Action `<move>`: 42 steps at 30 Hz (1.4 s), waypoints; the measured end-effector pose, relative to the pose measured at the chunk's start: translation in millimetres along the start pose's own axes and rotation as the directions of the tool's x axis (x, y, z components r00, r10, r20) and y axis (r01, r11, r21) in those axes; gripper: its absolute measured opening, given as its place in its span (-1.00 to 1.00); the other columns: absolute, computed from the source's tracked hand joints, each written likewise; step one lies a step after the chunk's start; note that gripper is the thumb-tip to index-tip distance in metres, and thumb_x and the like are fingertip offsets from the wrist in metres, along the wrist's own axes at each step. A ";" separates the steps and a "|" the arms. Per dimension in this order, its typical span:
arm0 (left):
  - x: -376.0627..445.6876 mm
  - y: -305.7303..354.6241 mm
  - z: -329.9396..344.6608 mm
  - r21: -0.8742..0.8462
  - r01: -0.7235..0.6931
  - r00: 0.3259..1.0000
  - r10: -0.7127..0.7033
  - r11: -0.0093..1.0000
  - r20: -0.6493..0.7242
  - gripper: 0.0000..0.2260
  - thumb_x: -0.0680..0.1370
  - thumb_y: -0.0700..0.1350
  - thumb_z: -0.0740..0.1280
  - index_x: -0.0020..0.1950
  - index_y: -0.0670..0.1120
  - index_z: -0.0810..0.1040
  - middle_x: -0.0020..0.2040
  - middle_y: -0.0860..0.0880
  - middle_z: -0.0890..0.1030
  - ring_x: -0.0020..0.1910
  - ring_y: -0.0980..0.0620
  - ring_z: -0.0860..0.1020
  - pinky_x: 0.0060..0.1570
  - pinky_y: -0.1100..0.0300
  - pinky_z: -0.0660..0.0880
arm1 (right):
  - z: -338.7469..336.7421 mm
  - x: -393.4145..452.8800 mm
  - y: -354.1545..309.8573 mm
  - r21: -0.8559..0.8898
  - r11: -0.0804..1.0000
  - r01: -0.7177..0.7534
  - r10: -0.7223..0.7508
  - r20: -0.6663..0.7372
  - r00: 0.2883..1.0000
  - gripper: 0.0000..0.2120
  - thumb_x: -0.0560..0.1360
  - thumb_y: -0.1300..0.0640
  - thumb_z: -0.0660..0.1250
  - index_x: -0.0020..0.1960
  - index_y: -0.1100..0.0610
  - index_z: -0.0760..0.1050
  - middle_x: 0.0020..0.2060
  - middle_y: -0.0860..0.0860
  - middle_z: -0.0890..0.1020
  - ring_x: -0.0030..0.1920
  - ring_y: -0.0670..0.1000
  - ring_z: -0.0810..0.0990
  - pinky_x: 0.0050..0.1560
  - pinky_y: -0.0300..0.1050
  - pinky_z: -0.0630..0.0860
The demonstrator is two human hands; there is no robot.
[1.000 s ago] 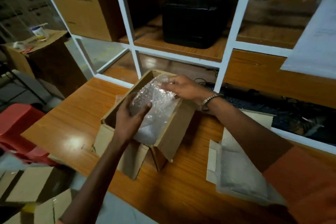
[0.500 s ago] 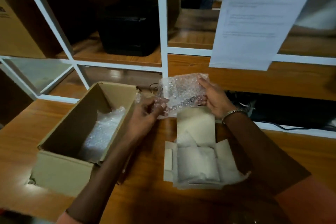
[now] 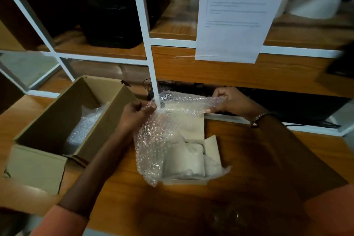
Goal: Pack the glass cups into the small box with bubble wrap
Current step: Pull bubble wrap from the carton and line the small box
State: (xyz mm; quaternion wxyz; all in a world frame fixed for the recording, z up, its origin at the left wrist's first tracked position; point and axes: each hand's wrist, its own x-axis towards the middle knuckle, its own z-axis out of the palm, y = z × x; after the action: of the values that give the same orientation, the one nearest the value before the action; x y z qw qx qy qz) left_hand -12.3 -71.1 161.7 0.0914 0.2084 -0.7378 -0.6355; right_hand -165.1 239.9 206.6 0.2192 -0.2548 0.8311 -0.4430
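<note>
A sheet of bubble wrap (image 3: 162,136) hangs spread in the air between my hands. My left hand (image 3: 137,114) pinches its top left corner, and my right hand (image 3: 230,101) pinches its top right corner. The open cardboard box (image 3: 47,126) stands on the table to the left, with more bubble wrap (image 3: 86,126) lying inside it. Under the hanging sheet lies a small flat carton (image 3: 193,124) with its flaps open and pale packing (image 3: 183,161) in it. No glass cup shows clearly.
A wooden table (image 3: 249,149) holds everything. Behind it stands a white-framed shelf (image 3: 151,50) with a black device (image 3: 113,21) and a printed paper sheet (image 3: 235,15) hanging from it. Dark cables (image 3: 268,101) lie at the table's back edge.
The bubble wrap was lifted out of the box and carried right. It was bunched between my hands half a second ago; now it is pulled open and hangs over the flat carton.
</note>
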 end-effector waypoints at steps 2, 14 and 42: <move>3.8 6.2 -1.5 0.138 -0.036 0.998 0.028 0.990 0.061 -0.85 0.59 -0.09 0.53 0.03 -0.17 0.71 -0.13 -0.14 0.72 -0.23 -0.01 0.64 -0.26 0.20 0.58 | -9.8 -2.9 0.0 -0.126 0.992 0.002 0.005 0.059 0.998 -0.71 0.36 0.08 0.70 -0.14 0.12 0.61 -0.22 -0.12 0.65 -0.27 -0.28 0.57 -0.14 -0.18 0.50; 43.9 -15.5 19.5 0.565 -0.348 0.859 0.013 0.748 0.511 -0.81 0.62 -0.14 0.48 0.23 0.02 0.67 0.07 -0.07 0.72 0.01 -0.06 0.72 0.02 -0.05 0.72 | -16.3 -22.6 9.3 -0.570 0.820 -0.048 0.331 0.405 0.852 -0.69 0.33 0.05 0.71 -0.03 -0.05 0.64 -0.05 -0.12 0.66 0.02 -0.08 0.58 -0.01 -0.09 0.53; -26.6 -109.2 57.5 0.685 -0.727 0.687 0.038 0.045 0.726 -0.58 0.65 0.19 0.31 0.42 0.02 0.61 0.50 -0.04 0.55 0.49 -0.09 0.46 0.44 -0.08 0.37 | 158.0 -28.6 95.3 -0.916 0.268 0.299 0.101 0.335 0.937 -0.65 0.61 0.08 0.39 0.37 0.09 0.53 0.33 0.13 0.52 0.39 0.19 0.42 0.39 0.16 0.32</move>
State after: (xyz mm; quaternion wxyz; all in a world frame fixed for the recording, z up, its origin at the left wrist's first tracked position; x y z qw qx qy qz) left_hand 9.4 -19.6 48.5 -0.0902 -0.1880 -0.9780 0.0079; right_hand -71.6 204.3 48.9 0.1275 -0.4567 0.8611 0.1835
